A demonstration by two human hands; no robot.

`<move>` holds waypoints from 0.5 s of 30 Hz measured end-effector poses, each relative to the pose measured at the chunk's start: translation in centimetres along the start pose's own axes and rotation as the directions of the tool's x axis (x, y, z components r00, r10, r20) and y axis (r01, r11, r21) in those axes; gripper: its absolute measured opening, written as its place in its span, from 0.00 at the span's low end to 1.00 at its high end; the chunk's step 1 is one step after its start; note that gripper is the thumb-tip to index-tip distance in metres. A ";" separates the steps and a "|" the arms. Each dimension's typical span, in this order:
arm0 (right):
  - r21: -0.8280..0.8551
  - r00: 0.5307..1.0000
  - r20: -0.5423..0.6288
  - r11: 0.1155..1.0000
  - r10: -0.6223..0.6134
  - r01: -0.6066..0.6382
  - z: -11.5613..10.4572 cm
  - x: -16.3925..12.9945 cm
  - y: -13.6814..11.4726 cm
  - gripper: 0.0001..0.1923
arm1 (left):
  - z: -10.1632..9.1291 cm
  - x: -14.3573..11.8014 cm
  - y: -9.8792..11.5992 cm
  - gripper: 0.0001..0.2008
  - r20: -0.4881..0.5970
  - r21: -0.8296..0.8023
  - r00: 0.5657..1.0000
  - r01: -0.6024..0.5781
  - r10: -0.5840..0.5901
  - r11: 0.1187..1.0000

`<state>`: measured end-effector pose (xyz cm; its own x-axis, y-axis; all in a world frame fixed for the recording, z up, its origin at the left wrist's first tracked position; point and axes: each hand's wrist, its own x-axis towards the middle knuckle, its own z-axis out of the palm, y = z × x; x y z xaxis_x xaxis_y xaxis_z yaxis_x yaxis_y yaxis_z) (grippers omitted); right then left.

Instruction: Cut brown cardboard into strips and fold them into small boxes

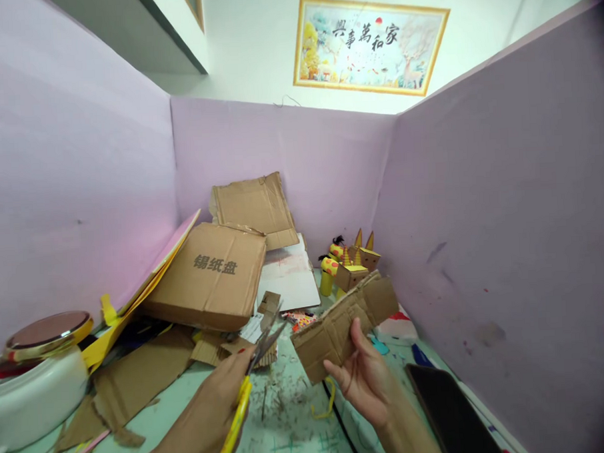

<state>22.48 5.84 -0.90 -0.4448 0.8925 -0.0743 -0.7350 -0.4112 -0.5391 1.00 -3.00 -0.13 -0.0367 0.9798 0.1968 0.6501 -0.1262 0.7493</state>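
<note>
My left hand (pixel 223 390) is closed around a pair of scissors with a yellow handle (pixel 235 426). Their dark blades (pixel 267 338) are spread and point up and away, left of the cardboard and apart from it. How my left fingers grip the handle is partly hidden. In my right hand (pixel 366 377) is a folded, creased strip of brown cardboard (pixel 344 326), tilted and raised above the table. My thumb presses on its near face, and the other fingers are mostly behind it.
A cardboard box (pixel 208 274) and cardboard scraps (pixel 133 374) lie at left, beside a white pot (pixel 39 401) with a round mirror-like lid (pixel 49 331). Yellow-and-brown paper figures (pixel 351 276) stand at the back right. A dark phone-like slab (pixel 453 410) lies right. Purple panels (pixel 288 147) enclose the table.
</note>
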 end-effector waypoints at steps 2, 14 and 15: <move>-0.024 1.000 0.001 1.000 -0.013 0.013 0.2 -0.2 0.2 0.19 | 0.3 -0.4 0.3 0.25 0.034 0.045 0.998 -0.052 0.050 0.998; -0.173 0.994 -0.020 0.979 -0.111 0.106 0.7 -0.5 0.4 0.24 | 0.8 -0.9 -0.2 0.32 0.137 0.256 0.986 -0.128 0.095 0.958; -0.178 0.993 -0.023 0.978 -0.116 0.110 0.7 -0.6 0.5 0.24 | 0.8 -0.9 -0.2 0.33 0.143 0.263 0.985 -0.137 0.101 0.955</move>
<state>22.05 5.02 -0.54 -0.3451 0.9381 -0.0304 -0.6768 -0.2712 -0.6844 1.49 -3.74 -0.96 0.1382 0.9740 0.1794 0.8257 -0.2133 0.5222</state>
